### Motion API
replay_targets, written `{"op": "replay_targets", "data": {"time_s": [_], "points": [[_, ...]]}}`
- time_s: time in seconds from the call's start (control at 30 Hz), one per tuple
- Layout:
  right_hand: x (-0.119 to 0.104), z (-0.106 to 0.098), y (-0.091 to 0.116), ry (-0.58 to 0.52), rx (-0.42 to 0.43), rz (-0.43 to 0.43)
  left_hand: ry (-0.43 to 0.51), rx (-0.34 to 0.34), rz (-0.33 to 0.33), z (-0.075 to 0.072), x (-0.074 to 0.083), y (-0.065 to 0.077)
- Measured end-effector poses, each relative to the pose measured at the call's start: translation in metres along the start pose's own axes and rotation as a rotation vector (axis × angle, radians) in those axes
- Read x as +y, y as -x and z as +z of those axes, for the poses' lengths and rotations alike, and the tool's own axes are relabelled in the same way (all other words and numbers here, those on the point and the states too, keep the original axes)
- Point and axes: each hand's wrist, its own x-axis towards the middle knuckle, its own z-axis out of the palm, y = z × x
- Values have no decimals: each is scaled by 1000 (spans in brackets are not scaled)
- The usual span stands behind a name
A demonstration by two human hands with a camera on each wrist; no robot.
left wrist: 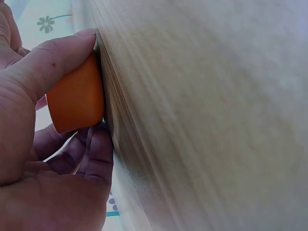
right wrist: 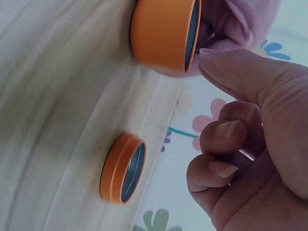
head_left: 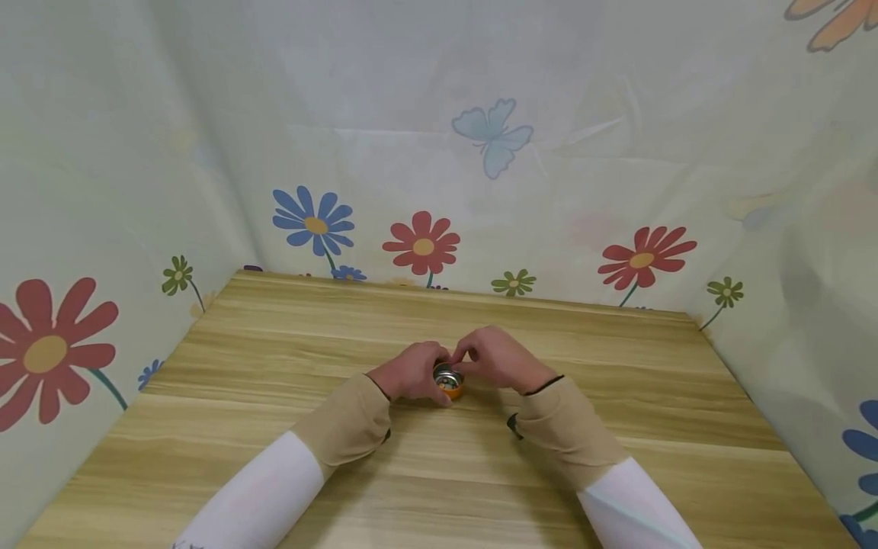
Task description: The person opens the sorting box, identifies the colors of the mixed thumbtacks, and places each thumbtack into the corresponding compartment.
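A small round orange tin [head_left: 453, 394] with a silvery inside stands upright on the wooden table, its top uncovered. Small pale bits, too small to identify, show at its bottom in the head view. My left hand [head_left: 414, 371] grips it from the left, thumb in front and fingers around the far side. At the tin's right rim is my right hand [head_left: 497, 360], its thumb and index fingertips close together and the other fingers curled. Whether those fingertips pinch anything is hidden. An orange lid [right wrist: 109, 175] lies on the table in the right wrist view, apart from both hands.
The wood-grain table [head_left: 274, 335] extends around both hands. Pale cloth [head_left: 384, 152] printed with flowers and a butterfly rises behind it and along both sides. Tan wrist bands [head_left: 572, 435] cover my sleeve ends.
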Motion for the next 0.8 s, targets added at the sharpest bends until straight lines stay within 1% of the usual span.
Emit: {"op": "replay_targets", "data": {"time_s": [0.13,0.23,0.3,0.5,0.6,0.7,0.8], "points": [[8,-4,5,-4,8,62,15,4,2,0,0,1],[16,-5,10,-6,11,108,-5,6,4,0,0,1],[21,-5,13,-8,18,124,-20,8,3,0,0,1],[35,-4,20,2,57,125,-29,7,-9,2,-2,-2],[40,-3,21,39,74,123,-18,6,-10,3,-4,-3],[43,-2,22,67,66,123,-19,5,-13,3,-5,-4],[45,-1,20,83,40,103,-31,6,-14,3,-5,-4]]}}
